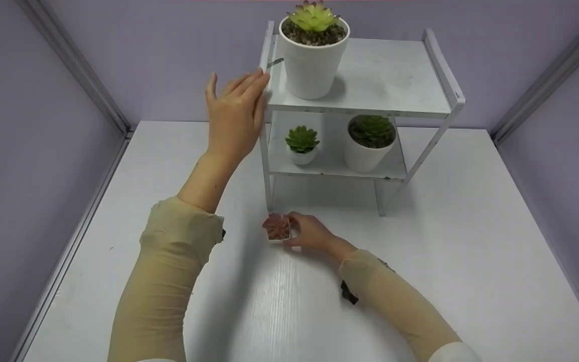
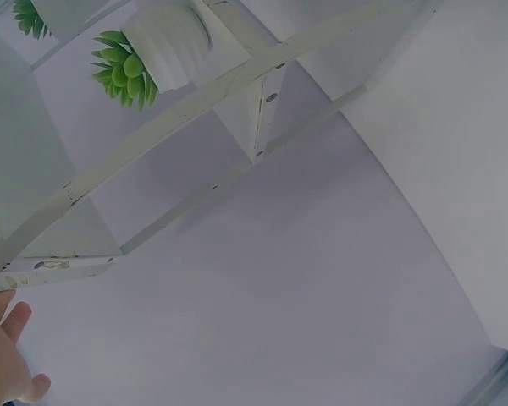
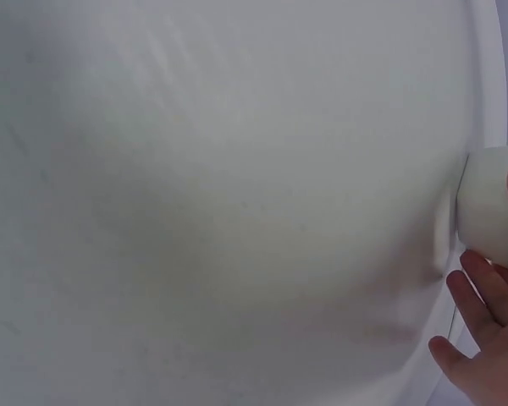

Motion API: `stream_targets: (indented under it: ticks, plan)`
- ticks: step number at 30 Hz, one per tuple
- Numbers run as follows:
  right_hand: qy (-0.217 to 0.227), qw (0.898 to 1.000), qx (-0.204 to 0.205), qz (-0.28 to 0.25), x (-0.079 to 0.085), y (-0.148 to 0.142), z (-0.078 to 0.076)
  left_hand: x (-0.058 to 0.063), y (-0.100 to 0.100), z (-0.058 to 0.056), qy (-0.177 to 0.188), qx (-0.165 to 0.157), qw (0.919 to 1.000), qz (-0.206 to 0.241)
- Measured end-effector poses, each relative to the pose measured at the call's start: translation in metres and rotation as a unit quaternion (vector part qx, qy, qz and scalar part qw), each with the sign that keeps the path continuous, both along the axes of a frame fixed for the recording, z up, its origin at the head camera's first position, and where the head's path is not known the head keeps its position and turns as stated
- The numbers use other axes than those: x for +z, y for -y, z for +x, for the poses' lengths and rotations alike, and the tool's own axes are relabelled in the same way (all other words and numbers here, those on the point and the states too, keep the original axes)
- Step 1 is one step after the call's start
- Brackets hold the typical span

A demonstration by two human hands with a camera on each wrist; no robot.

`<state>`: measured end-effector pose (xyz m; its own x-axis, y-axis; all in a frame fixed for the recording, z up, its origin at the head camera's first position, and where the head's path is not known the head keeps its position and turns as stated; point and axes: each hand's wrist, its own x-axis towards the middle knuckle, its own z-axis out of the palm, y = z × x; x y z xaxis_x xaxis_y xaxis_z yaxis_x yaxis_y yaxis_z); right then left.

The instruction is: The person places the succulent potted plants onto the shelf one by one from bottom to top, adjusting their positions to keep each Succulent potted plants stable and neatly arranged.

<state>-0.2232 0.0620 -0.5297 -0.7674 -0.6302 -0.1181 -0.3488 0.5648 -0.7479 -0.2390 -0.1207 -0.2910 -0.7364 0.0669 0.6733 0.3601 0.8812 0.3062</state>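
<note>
My right hand [image 1: 312, 231] pinches a small white square pot with a reddish succulent [image 1: 277, 227] between thumb and fingers, close over the table near the shelf's front left leg. In the right wrist view, the thumb and fingers of the right hand [image 3: 491, 338] lie around the white pot [image 3: 489, 203]. Higher up, my left hand [image 1: 236, 108] touches the upper left side of a white two-tier shelf [image 1: 390, 65] with its fingers extended. The left wrist view has the left hand [image 2: 2, 355] at a corner of the shelf frame [image 2: 152, 139].
On the top tier stands a large white pot with a light green succulent [image 1: 314, 65]. The lower tier bears a small green succulent [image 1: 302, 143] and a larger potted one [image 1: 370, 146]. Pale walls [image 1: 43, 166] flank the white table [image 1: 470, 241].
</note>
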Motion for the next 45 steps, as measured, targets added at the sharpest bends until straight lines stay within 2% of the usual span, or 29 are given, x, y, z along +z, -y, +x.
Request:
stream_targets:
  ticks: [9, 25, 29, 38, 45]
  plan:
    - [0.002, 0.999, -0.038, -0.009, 0.004, -0.019, -0.002, 0.002, -0.004, -0.002, -0.003, -0.003, 1.0, 0.003]
    - [-0.005, 0.998, -0.06, 0.008, 0.04, -0.081, -0.007, 0.0, -0.004, -0.004, 0.0, 0.0, 1.0, 0.008]
    - [-0.018, 0.998, -0.06, 0.013, 0.053, -0.096, -0.005, 0.0, -0.004, -0.003, -0.005, -0.003, 1.0, 0.007]
    - [-0.019, 0.998, -0.061, 0.01, 0.096, -0.123, -0.003, 0.0, -0.001, -0.002, -0.011, 0.0, 0.9999, 0.01]
    - [-0.037, 0.996, -0.074, 0.024, 0.115, -0.138, 0.001, -0.001, -0.001, -0.001, -0.007, 0.001, 0.9999, 0.012]
